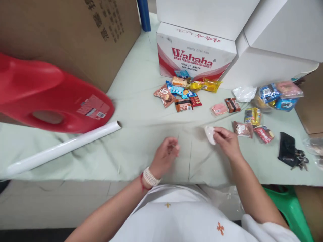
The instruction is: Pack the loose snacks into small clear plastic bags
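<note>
The right hand [227, 139] pinched a small white packet [210, 134], with its fingers closed on it; the packet was held just above the pale green cloth [141, 111], near the middle of the table. The left hand [166, 154] was a little apart from it, low over the cloth; its fingers were curled in, and I could not tell if anything was inside; a white bead bracelet [150, 177] sat on its wrist. Just to the right of the right hand lay a brown snack packet [242, 129] and a red snack packet [263, 133]; a black key pouch [287, 149] lay further right. A pile of snack packets [181, 92] sat in front of the Wahaha water box [194, 55]; a clear bag of snacks [280, 94] lay at the far right. On the left a big red jug [50, 97] lay on its side; a white roll [63, 148] lay just beside it; a cardboard box [75, 33] stood behind.
</note>
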Tool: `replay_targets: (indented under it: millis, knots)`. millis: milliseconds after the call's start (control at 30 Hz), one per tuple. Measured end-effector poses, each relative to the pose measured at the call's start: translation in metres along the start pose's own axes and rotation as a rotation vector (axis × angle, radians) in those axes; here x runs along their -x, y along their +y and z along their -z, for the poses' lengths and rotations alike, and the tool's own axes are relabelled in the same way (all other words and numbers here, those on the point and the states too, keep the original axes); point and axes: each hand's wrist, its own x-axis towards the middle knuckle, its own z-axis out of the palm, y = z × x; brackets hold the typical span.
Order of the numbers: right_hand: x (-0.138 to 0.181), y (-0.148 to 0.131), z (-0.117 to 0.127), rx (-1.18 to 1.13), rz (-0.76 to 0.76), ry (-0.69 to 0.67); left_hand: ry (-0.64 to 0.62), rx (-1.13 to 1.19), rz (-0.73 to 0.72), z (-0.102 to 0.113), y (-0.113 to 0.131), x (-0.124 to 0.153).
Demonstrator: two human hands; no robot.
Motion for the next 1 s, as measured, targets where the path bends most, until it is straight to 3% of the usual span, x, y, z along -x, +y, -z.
replay_targets:
  millis: [100,167,267,400,567,633,767,867,1000]
  knots:
    - [0.036,-0.001,-0.024,-0.018,0.123,-0.09,-0.216,0.161,0.123,-0.033,0.008,-0.022]
    - [0.049,0.003,-0.031,-0.073,0.18,-0.049,-0.253,0.187,0.143,-0.042,0.007,-0.028]
    - [0.061,0.015,-0.032,-0.249,0.159,0.082,-0.124,0.293,0.169,-0.038,-0.002,-0.027]
    - [0.074,0.035,-0.031,-0.393,0.116,0.102,0.025,0.386,0.204,-0.02,-0.012,-0.022]
    - [0.08,0.035,-0.035,-0.288,0.168,0.118,0.261,0.255,0.056,-0.007,-0.006,-0.008]
    - [0.081,0.028,-0.039,-0.193,0.243,0.109,0.206,0.193,0.046,-0.008,0.002,0.0]
    - [0.085,0.011,-0.049,-0.059,0.364,0.057,-0.039,0.159,0.189,-0.023,0.011,0.007]
    - [0.088,0.005,-0.056,0.0,0.428,0.028,-0.05,0.184,0.228,-0.035,0.007,-0.001]
    - [0.091,0.004,-0.052,0.012,0.424,-0.14,-0.011,0.214,0.114,-0.04,0.0,-0.009]
